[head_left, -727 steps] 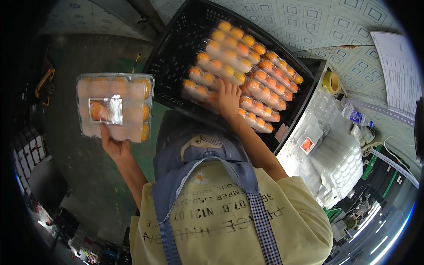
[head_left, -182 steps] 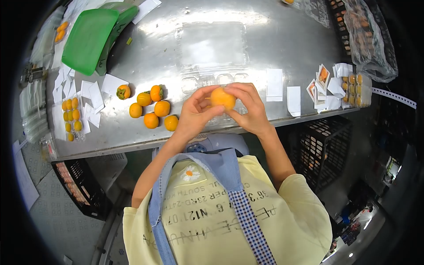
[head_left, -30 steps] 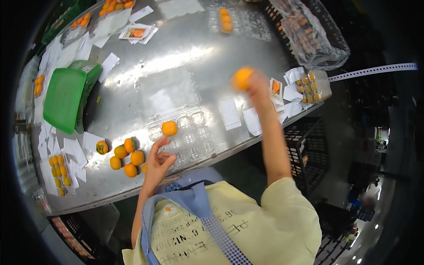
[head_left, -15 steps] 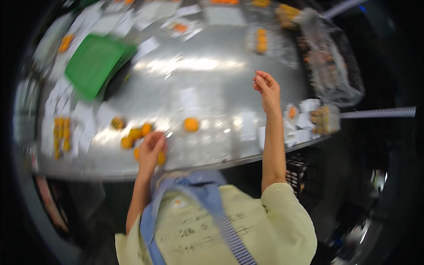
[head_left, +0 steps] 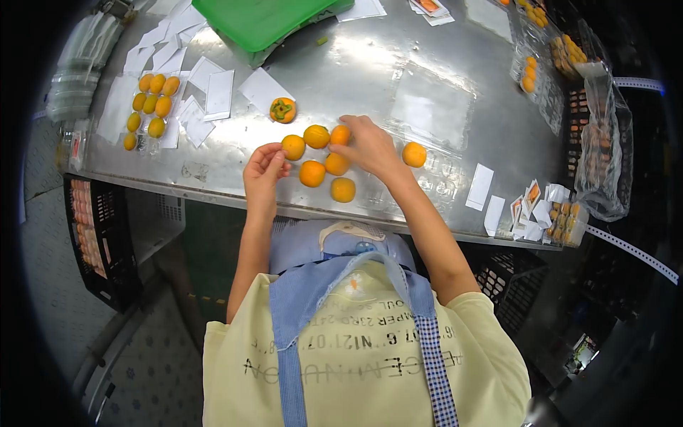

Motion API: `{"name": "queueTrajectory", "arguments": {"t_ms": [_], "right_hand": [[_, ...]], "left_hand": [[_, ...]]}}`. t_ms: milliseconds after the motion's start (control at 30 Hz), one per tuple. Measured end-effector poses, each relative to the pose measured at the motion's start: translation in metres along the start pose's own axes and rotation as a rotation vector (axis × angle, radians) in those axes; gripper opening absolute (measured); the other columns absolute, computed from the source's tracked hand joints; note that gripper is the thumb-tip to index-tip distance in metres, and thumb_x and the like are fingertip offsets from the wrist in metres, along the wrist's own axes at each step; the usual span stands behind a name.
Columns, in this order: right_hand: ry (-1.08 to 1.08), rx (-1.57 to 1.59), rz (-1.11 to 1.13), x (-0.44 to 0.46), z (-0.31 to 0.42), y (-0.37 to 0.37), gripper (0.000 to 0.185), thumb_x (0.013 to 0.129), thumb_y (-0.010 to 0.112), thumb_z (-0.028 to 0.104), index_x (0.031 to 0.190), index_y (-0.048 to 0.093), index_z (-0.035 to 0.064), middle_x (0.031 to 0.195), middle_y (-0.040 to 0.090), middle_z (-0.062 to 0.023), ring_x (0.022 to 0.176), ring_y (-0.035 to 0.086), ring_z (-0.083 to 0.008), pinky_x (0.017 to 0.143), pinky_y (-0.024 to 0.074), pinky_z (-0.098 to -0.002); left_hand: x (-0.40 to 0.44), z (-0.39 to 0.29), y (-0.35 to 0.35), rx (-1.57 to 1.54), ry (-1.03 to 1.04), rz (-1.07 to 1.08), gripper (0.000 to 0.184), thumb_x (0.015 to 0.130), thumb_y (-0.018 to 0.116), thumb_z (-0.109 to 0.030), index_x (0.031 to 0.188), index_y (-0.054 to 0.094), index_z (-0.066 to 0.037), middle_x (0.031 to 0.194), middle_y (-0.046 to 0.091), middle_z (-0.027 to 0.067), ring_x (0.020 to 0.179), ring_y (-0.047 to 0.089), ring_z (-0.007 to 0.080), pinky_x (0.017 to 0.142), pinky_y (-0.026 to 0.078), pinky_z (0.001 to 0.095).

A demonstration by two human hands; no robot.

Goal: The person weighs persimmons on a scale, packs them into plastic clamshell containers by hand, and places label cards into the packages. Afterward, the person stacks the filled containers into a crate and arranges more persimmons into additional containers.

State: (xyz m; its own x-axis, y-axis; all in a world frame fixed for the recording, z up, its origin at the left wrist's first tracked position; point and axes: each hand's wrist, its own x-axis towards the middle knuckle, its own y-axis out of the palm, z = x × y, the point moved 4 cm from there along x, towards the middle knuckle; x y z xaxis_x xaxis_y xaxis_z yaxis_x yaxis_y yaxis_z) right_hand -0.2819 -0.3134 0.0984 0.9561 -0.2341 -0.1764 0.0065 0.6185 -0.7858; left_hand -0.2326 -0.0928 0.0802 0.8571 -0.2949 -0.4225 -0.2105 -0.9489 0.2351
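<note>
Several orange persimmons lie loosely together on the metal table in front of me. My left hand [head_left: 263, 174] has its thumb and fingers curled at the near left edge of one persimmon [head_left: 293, 147]. My right hand [head_left: 371, 148] reaches over the group from the right, thumb and fingers closed about another persimmon [head_left: 340, 134]. Between the hands lie a persimmon [head_left: 311, 174] and another persimmon [head_left: 343, 190] nearer the table edge. A persimmon with its green calyx up [head_left: 282, 110] sits just beyond. To the right, a single persimmon [head_left: 414, 154] rests on a clear plastic tray [head_left: 445, 146].
A green bin [head_left: 263, 21] stands at the far side. On the left is a clear pack of persimmons [head_left: 149, 104] among white cards [head_left: 219, 95]. Stacked clear trays [head_left: 84, 60] are further left. More cards [head_left: 480, 186] and a filled pack [head_left: 567, 222] lie right.
My right hand has come from the right side of the table to the persimmon group and closed on one. My left hand has shifted to the group's left side. The view has turned.
</note>
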Motion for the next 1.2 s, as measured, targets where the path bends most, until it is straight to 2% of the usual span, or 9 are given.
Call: {"name": "queueTrajectory", "arguments": {"t_ms": [100,200,233,367,500,700,833,1067,1200], "right_hand": [[-0.013,0.044,-0.004,0.011,-0.019,0.030,0.054,0.073,0.076,0.028,0.118,0.057,0.0039,0.109,0.061,-0.0168,0.092,0.063,-0.0266,0.083,0.0500,-0.0349],[0.143,0.486,0.007,-0.006,-0.010,0.010,0.050,0.076,0.075,0.021,0.120,0.055,0.0053,0.106,0.062,-0.0141,0.100,0.062,-0.0237,0.087,0.0503,-0.0334],[0.209,0.739,0.067,-0.014,-0.005,0.005,0.053,0.078,0.074,0.011,0.124,0.050,0.0056,0.109,0.059,-0.0108,0.107,0.059,-0.0216,0.090,0.0501,-0.0328],[0.020,1.094,-0.032,-0.048,0.032,-0.015,0.065,0.075,0.076,0.004,0.129,0.039,0.0055,0.116,0.057,-0.0118,0.105,0.059,-0.0207,0.091,0.0491,-0.0323],[-0.092,0.983,-0.225,-0.067,0.050,-0.015,0.067,0.069,0.079,0.002,0.127,0.044,0.0036,0.123,0.052,-0.0102,0.116,0.052,-0.0209,0.100,0.0413,-0.0351],[-0.163,0.671,-0.258,-0.074,0.057,-0.018,0.063,0.069,0.080,0.009,0.124,0.050,0.0034,0.125,0.052,-0.0098,0.119,0.048,-0.0215,0.101,0.0369,-0.0353],[-0.217,0.605,-0.309,-0.077,0.056,-0.032,0.057,0.073,0.077,0.016,0.123,0.053,0.0038,0.123,0.053,-0.0080,0.114,0.050,-0.0206,0.093,0.0423,-0.0343],[0.119,1.152,-0.238,-0.096,0.004,-0.022,0.034,0.090,0.061,0.012,0.121,0.053,0.0028,0.118,0.055,-0.0095,0.106,0.055,-0.0177,0.086,0.0458,-0.0292],[0.300,1.611,0.076,-0.112,-0.013,-0.016,0.040,0.094,0.057,0.023,0.126,0.047,0.0006,0.118,0.056,-0.0120,0.103,0.058,-0.0205,0.083,0.0507,-0.0340]], "left_hand": [[0.001,0.003,-0.004,0.030,-0.017,0.056,0.020,0.091,0.060,-0.008,0.110,0.059,-0.002,0.097,0.065,0.0053,0.074,0.058,0.0077,0.064,0.047,0.0196],[0.001,0.000,0.000,-0.005,-0.056,0.134,0.019,0.091,0.059,-0.009,0.110,0.059,-0.003,0.098,0.065,0.0052,0.075,0.058,0.0077,0.066,0.047,0.0204],[0.000,-0.002,0.003,-0.007,-0.066,0.205,0.021,0.092,0.059,-0.011,0.112,0.059,-0.005,0.098,0.065,0.0051,0.077,0.059,0.0083,0.069,0.048,0.0216],[-0.003,-0.012,0.027,-0.021,-0.128,0.506,0.030,0.095,0.056,-0.020,0.121,0.053,-0.005,0.107,0.064,0.0093,0.085,0.062,0.0118,0.075,0.051,0.0262],[-0.015,-0.015,0.049,-0.286,-0.399,0.717,0.046,0.099,0.042,-0.039,0.128,0.047,-0.004,0.120,0.057,0.0131,0.100,0.062,0.0209,0.085,0.050,0.0353],[-0.027,-0.021,0.062,-0.523,-0.498,0.833,0.048,0.099,0.043,-0.036,0.134,0.039,-0.003,0.124,0.054,0.0153,0.111,0.058,0.0246,0.095,0.047,0.0388],[-0.033,-0.020,0.067,-0.454,-0.293,0.704,0.043,0.092,0.058,-0.015,0.130,0.045,-0.002,0.121,0.055,0.0121,0.113,0.056,0.0219,0.098,0.045,0.0358],[-0.053,-0.015,0.091,-0.239,-0.022,0.593,0.051,0.084,0.063,0.001,0.132,0.044,0.000,0.130,0.050,0.0105,0.122,0.049,0.0197,0.103,0.040,0.0326],[-0.064,-0.007,0.110,-0.138,0.161,0.565,0.049,0.083,0.063,0.003,0.129,0.046,0.000,0.130,0.051,0.0103,0.124,0.048,0.0189,0.105,0.038,0.0332]]}}
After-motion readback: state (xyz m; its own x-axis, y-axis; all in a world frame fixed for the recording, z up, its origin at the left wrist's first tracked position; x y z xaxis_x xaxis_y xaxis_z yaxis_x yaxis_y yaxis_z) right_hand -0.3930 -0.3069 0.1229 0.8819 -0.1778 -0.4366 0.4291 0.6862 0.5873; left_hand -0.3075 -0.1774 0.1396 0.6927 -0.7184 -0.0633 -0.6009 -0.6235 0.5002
